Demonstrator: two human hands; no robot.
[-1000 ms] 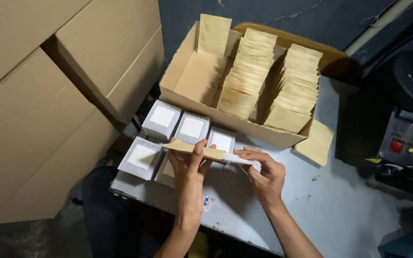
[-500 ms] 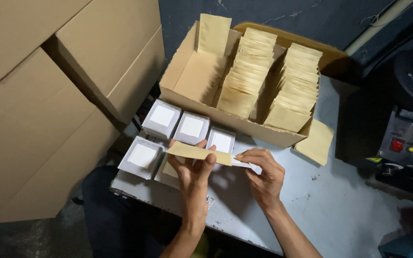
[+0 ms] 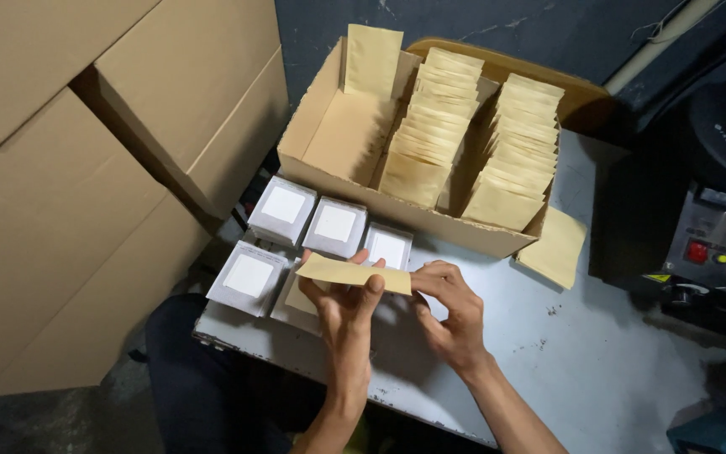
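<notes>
Both hands, left [image 3: 342, 307] and right [image 3: 451, 311], grip one tan pouch [image 3: 355, 273] over the surface's near edge, beside five white packets [image 3: 249, 276]; the box [image 3: 329, 126] behind holds two full pouch rows, a third barely begun.

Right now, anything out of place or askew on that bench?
Mostly tidy. One loose kraft pouch lies flat on the table outside the cardboard box, by its right corner, while the rest stand filed in rows inside. Left hand and right hand hold another pouch level. No spills or visible damage.
</notes>
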